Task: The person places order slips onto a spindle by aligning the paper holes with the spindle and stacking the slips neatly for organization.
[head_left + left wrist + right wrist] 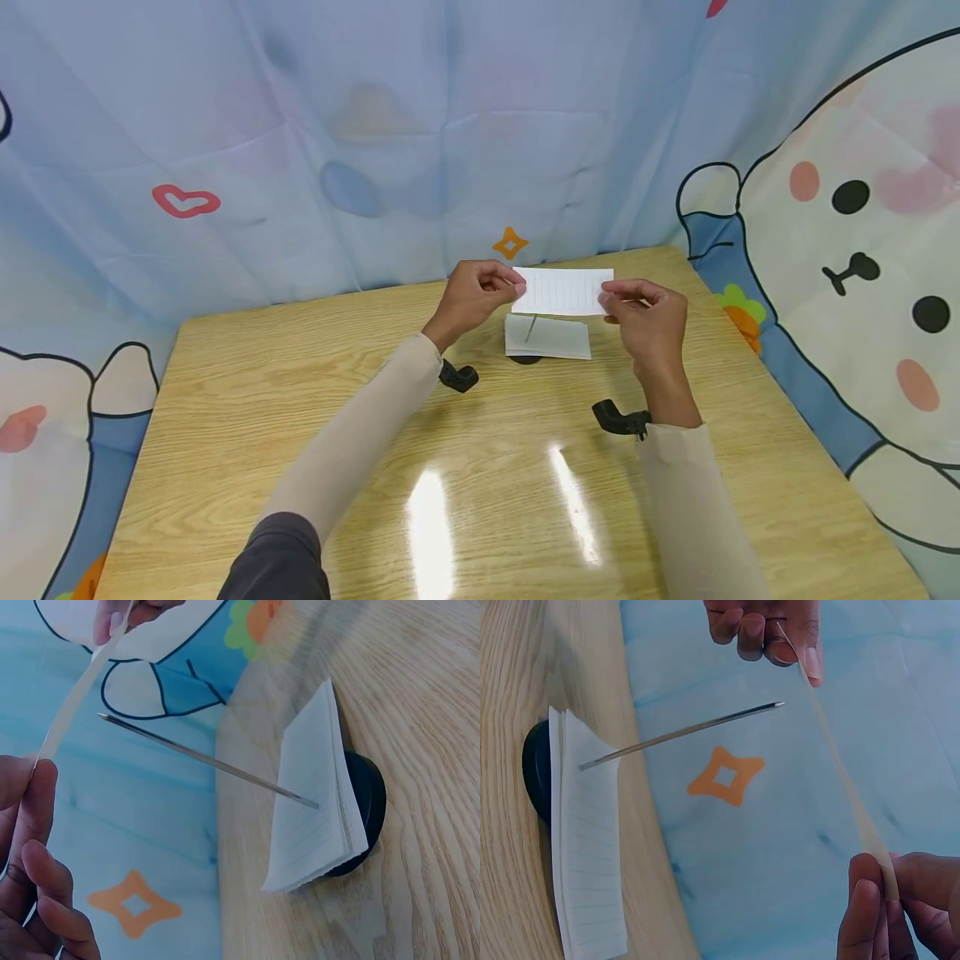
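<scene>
A lined slip of paper (pixel 564 292) is stretched between both hands above the table. My left hand (pixel 474 296) pinches its left end and my right hand (pixel 651 321) pinches its right end, thumbs toward me. Below it stands a receipt spike, its pointed metal rod (pixel 210 761) rising from a round black base (pixel 537 776). Several lined paper slips (pixel 547 337) are skewered low on the rod, resting on the base. In both wrist views the held slip is beyond the rod's tip, apart from it.
The wooden table (pixel 300 400) ends at a blue cartoon-printed curtain (pixel 360 142) just behind the spike. A black wrist camera mount (pixel 459 377) juts from the left wrist, another mount (pixel 619 418) from the right. Light glares off the table's near part.
</scene>
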`<control>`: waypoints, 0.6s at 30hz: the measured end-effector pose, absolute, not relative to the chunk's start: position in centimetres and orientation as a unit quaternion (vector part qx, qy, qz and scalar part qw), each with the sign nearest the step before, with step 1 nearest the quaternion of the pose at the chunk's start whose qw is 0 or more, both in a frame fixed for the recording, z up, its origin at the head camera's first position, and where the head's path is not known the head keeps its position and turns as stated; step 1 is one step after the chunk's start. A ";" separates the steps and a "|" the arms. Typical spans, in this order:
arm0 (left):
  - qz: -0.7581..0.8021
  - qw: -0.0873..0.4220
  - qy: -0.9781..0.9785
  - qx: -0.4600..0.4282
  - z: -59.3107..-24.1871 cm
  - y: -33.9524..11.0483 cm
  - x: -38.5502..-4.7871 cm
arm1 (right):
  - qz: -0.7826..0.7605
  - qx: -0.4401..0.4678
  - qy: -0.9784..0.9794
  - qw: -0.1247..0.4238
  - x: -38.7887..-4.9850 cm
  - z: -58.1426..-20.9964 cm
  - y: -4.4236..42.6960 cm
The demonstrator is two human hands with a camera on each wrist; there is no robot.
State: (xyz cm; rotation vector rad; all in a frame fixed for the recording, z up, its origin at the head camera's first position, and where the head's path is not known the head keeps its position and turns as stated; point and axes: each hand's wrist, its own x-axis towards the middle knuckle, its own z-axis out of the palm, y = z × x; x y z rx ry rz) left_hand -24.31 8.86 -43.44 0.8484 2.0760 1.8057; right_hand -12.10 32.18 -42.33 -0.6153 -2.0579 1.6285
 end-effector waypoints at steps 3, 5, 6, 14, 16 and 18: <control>0.622 0.136 0.715 0.287 -43.6 9.2 -24.4 | 0.585 -0.228 -0.747 0.218 -12.1 -42.5 32.4; 0.621 0.138 0.718 0.284 -43.7 9.3 -24.4 | 0.585 -0.233 -0.746 0.215 -12.2 -42.8 32.5; 0.619 0.138 0.719 0.283 -43.8 9.4 -24.4 | 0.585 -0.234 -0.747 0.214 -12.2 -42.9 32.6; 0.609 0.131 0.729 0.284 -44.5 9.8 -24.5 | 0.592 -0.239 -0.742 0.204 -12.5 -44.0 33.0; 0.608 0.131 0.730 0.285 -44.6 9.9 -24.5 | 0.590 -0.241 -0.744 0.200 -12.5 -44.3 33.1; 0.604 0.129 0.732 0.288 -44.7 9.9 -24.5 | 0.589 -0.243 -0.745 0.195 -12.6 -44.6 33.2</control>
